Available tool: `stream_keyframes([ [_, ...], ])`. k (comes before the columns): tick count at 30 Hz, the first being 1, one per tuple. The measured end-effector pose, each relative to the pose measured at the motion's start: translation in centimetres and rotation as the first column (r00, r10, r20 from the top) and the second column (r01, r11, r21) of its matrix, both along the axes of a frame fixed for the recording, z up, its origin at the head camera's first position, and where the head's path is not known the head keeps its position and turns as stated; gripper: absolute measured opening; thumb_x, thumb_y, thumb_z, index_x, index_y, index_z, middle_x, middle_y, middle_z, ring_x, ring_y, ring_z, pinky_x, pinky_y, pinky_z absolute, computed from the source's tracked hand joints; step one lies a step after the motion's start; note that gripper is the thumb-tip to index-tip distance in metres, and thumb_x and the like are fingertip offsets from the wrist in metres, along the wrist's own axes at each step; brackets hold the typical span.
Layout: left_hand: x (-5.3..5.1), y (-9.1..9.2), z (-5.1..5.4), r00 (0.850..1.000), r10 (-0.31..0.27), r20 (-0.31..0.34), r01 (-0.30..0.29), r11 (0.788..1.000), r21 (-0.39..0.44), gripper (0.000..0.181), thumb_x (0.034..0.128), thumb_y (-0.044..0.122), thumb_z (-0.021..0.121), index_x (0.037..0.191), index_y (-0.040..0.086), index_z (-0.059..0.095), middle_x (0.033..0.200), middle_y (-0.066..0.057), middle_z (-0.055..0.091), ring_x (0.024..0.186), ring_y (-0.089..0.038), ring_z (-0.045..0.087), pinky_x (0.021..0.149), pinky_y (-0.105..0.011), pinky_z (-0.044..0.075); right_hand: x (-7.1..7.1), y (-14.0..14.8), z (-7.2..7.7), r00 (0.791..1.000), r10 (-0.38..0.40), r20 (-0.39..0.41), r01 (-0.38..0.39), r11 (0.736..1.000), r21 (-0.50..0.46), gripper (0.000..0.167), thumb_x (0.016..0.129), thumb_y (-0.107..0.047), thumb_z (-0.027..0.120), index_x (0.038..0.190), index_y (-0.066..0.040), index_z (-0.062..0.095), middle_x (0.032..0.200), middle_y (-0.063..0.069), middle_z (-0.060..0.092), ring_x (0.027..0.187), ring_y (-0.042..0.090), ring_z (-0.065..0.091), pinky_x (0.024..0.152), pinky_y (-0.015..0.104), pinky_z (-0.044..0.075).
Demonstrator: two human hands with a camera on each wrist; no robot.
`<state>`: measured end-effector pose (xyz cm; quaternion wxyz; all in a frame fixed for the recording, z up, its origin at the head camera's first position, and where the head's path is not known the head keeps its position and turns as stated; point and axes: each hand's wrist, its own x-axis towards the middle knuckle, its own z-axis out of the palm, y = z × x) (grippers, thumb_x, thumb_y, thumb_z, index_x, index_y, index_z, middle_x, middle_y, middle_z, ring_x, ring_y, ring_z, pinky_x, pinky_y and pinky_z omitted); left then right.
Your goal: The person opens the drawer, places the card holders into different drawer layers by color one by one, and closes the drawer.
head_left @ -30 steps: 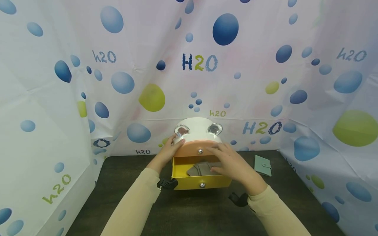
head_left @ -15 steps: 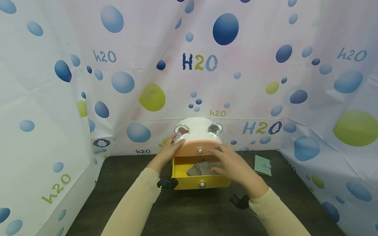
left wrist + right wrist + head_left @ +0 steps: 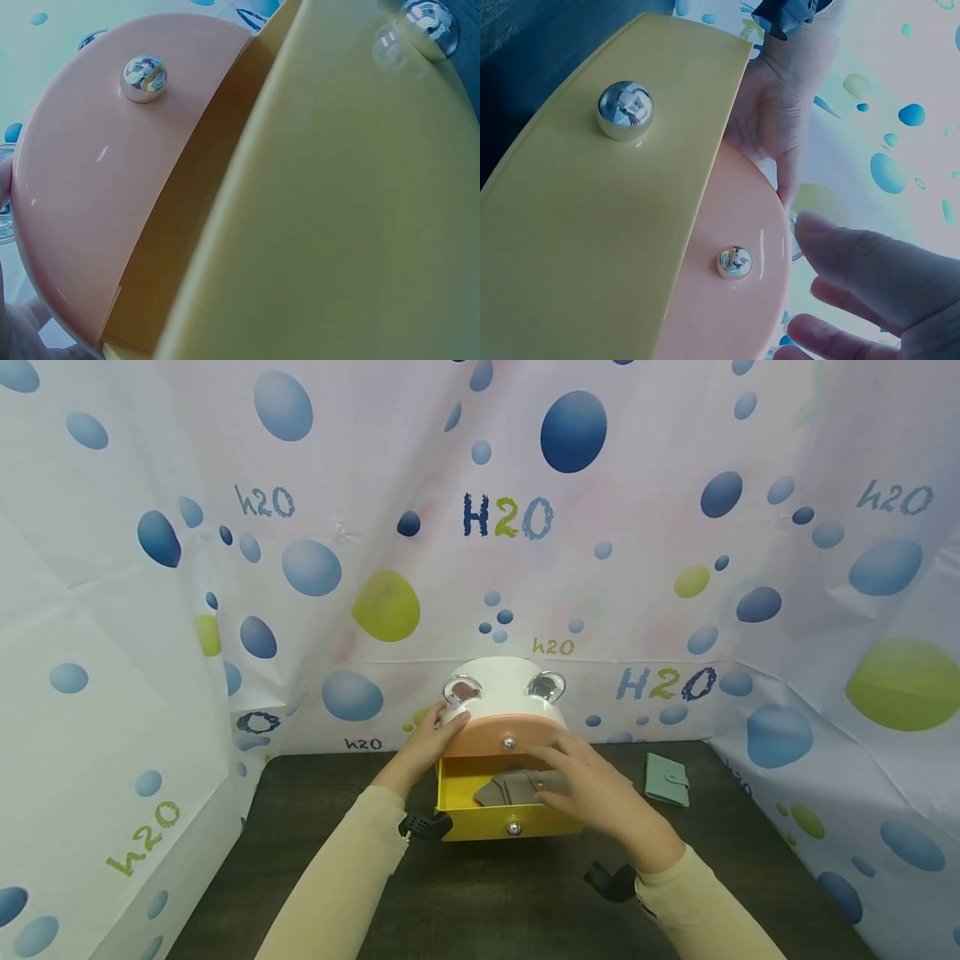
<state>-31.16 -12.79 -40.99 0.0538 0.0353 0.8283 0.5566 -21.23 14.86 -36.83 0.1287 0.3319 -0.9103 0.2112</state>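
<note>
A small two-drawer box has a white rounded top (image 3: pixel 501 685), an orange upper drawer front (image 3: pixel 495 739) and a yellow lower drawer (image 3: pixel 480 824). The lower drawer is pulled out, and a grey folded wallet (image 3: pixel 517 787) with a snap lies inside. My left hand (image 3: pixel 424 745) rests against the box's upper left side, fingers spread along its rim. My right hand (image 3: pixel 588 781) hovers over the drawer's right side, fingers parted and loosely bent, hiding that corner. In the right wrist view its thumb (image 3: pixel 832 240) and fingers are apart, holding nothing visible.
A green snap wallet (image 3: pixel 667 780) lies on the dark table (image 3: pixel 480 902) right of the box. Two silver ring-shaped ears (image 3: pixel 546 687) stick up from the top. A patterned curtain (image 3: pixel 637 610) closes off the back and sides. Round silver knobs (image 3: pixel 513 828) project from the drawers.
My right hand has shifted slightly right, showing more of the grey wallet and its snap. My left hand, the box and the green wallet stay put.
</note>
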Motion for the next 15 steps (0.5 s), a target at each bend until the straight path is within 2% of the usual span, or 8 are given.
stream_keyframes([
  [3, 0.06, 0.01, 0.06, 1.0, 0.002, -0.003, -0.002, 1.0, -0.002, 0.099, 0.0884, 0.071, 0.056, 0.161, 0.017, 0.016, 0.164, -0.02, 0.017, 0.149, -0.04, 0.02, 0.117, -0.059, 0.022, 0.12, 0.0, -0.11, 1.0, 0.017, -0.018, -0.017, 1.0, -0.005, 0.065, 0.078, -0.018, 0.088, 0.137, -0.012, 0.06, 0.134, 0.009, 0.054, 0.113, 0.022, 0.057, 0.092, 0.043, 0.054],
  [7, 0.11, 0.02, 0.09, 1.0, 0.0, -0.007, 0.0, 1.0, -0.004, 0.099, 0.0892, 0.07, 0.056, 0.161, 0.016, 0.016, 0.164, -0.02, 0.017, 0.149, -0.04, 0.02, 0.117, -0.059, 0.022, 0.45, -0.02, -0.3, 1.0, 0.007, -0.025, -0.007, 1.0, 0.014, 0.061, 0.079, -0.021, 0.088, 0.134, -0.013, 0.061, 0.126, 0.006, 0.058, 0.106, 0.021, 0.061, 0.088, 0.042, 0.055],
  [11, 0.12, 0.06, 0.11, 1.0, -0.002, -0.007, 0.002, 1.0, 0.001, 0.099, 0.0894, 0.07, 0.056, 0.161, 0.016, 0.015, 0.164, -0.02, 0.017, 0.149, -0.04, 0.02, 0.117, -0.059, 0.022, 0.86, -0.08, -0.46, 1.0, -0.004, 0.003, 0.004, 1.0, 0.027, 0.056, 0.08, -0.023, 0.086, 0.13, -0.012, 0.063, 0.119, 0.002, 0.061, 0.102, 0.021, 0.063, 0.086, 0.041, 0.055],
  [15, 0.1, 0.11, 0.14, 1.0, 0.0, -0.006, 0.0, 1.0, -0.002, 0.098, 0.0899, 0.07, 0.055, 0.161, 0.015, 0.015, 0.164, -0.02, 0.017, 0.149, -0.041, 0.02, 0.117, -0.06, 0.021, 1.03, -0.15, -0.72, 0.999, 0.0, 0.038, -0.001, 1.0, 0.028, 0.05, 0.083, -0.022, 0.084, 0.127, -0.011, 0.063, 0.116, 0.002, 0.062, 0.102, 0.022, 0.064, 0.085, 0.04, 0.055],
])
